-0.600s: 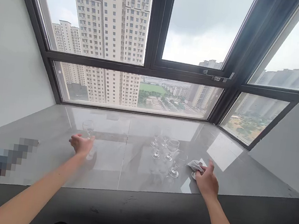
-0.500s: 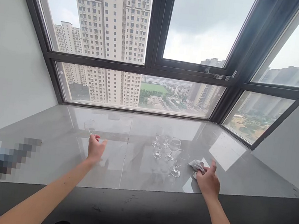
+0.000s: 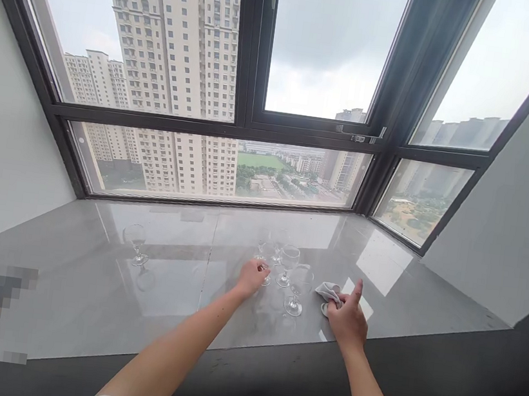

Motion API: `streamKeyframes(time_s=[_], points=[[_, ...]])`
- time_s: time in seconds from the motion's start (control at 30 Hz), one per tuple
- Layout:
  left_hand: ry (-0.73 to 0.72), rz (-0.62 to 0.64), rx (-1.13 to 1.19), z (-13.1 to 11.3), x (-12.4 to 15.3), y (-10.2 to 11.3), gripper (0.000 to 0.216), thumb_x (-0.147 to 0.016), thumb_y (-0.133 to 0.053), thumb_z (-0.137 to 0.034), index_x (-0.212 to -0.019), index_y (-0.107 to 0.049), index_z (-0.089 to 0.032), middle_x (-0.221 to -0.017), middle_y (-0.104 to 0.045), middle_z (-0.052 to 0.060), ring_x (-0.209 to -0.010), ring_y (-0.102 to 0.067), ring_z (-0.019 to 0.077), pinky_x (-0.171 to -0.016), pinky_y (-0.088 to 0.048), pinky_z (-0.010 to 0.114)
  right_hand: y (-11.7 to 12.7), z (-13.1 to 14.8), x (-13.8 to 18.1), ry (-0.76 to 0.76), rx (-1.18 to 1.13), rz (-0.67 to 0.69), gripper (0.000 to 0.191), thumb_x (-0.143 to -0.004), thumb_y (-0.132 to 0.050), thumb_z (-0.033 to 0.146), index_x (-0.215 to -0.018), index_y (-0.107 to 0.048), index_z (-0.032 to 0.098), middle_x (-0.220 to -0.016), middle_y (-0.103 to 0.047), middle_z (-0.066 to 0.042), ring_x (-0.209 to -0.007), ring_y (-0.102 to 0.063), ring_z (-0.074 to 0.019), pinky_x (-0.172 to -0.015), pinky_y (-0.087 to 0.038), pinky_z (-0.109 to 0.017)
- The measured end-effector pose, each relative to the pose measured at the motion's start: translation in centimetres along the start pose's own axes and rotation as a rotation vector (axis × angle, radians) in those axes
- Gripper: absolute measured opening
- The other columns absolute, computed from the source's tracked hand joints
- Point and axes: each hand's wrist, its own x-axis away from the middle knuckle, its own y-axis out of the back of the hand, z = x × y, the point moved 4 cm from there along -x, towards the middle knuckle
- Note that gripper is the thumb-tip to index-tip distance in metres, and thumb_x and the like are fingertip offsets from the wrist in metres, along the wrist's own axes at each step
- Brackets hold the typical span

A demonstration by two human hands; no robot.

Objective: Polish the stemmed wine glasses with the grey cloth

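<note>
My left hand (image 3: 250,279) is at the left side of a cluster of clear stemmed glasses, its fingers closed around the stem of one wine glass (image 3: 267,254). Just right of it stand another stemmed glass (image 3: 288,259) and a nearer glass (image 3: 300,282), both upright. More glasses behind overlap and are hard to separate. Over on the right, my right hand (image 3: 348,319) grips a crumpled pale cloth (image 3: 329,291) low on the sill, thumb pointing up. A single stemmed glass (image 3: 136,243) stands apart on the left.
The glossy grey tiled sill (image 3: 85,304) reflects the windows and ends at a front edge. Dark window frames (image 3: 196,126) enclose it at the back, with white walls (image 3: 500,216) at either side. A pixelated patch covers something at far left.
My left hand has left the lone glass on the left and moved right to the cluster, closing on a stem there. The right hand still holds the cloth. The view has shifted.
</note>
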Motion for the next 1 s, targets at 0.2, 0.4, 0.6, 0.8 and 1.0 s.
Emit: streamKeyframes(time_s=[0.2, 0.4, 0.6, 0.8, 1.0], points=[[0.037, -0.124, -0.047, 5.8, 3.9, 9.2, 0.022, -0.083, -0.059, -0.038, -0.084, -0.071, -0.02, -0.068, -0.062, -0.003, -0.064, -0.056, 0.0132, -0.06, -0.039, 0.023, 0.2, -0.1, 0.2, -0.025, 0.003, 0.043, 0.087, -0.088, -0.043, 0.041, -0.156, 0.008, 0.021, -0.11, -0.07, -0.006, -0.091, -0.066, -0.0297, -0.056, -0.038, -0.032], [0.274, -0.481, -0.211, 13.3, 8.3, 24.8, 0.016, -0.082, -0.059, -0.033, -0.077, -0.067, -0.02, -0.071, -0.067, 0.003, -0.073, -0.062, 0.0195, -0.064, -0.038, 0.026, 0.1, -0.3, 0.3, -0.023, 0.018, 0.015, 0.085, -0.088, -0.041, 0.048, -0.156, 0.003, 0.02, -0.114, -0.07, -0.01, -0.098, -0.065, -0.0372, -0.06, -0.041, -0.039], [0.432, -0.606, -0.272, 14.6, 10.3, 29.9, 0.012, -0.08, -0.061, -0.032, -0.086, -0.061, -0.022, -0.079, -0.069, 0.004, -0.073, -0.064, 0.0209, -0.063, -0.04, 0.027, 0.0, -0.2, 0.3, -0.02, -0.004, 0.044, 0.084, -0.088, -0.039, 0.05, -0.156, -0.001, 0.018, -0.114, -0.069, -0.013, -0.098, -0.065, -0.0391, -0.06, -0.041, -0.041], [0.442, -0.643, -0.251, 12.0, 13.7, 24.8, 0.025, -0.081, -0.058, -0.043, -0.093, -0.049, -0.023, -0.069, -0.057, -0.003, -0.061, -0.058, 0.0195, -0.057, -0.038, 0.028, -0.5, -0.6, -0.1, -0.004, -0.022, 0.022, 0.083, -0.088, -0.039, 0.047, -0.156, 0.001, 0.019, -0.111, -0.069, -0.008, -0.092, -0.066, -0.0334, -0.06, -0.042, -0.038], [-0.058, -0.056, -0.169, 3.2, 12.0, 7.7, 0.02, -0.076, -0.062, -0.032, -0.092, -0.057, -0.022, -0.062, -0.049, -0.006, -0.062, -0.051, 0.0142, -0.059, -0.035, 0.025, -0.5, -0.9, -0.2, 0.008, -0.034, -0.016, 0.079, -0.089, -0.04, 0.039, -0.155, -0.002, 0.02, -0.109, -0.067, -0.006, -0.093, -0.066, -0.029, -0.062, -0.042, -0.035]])
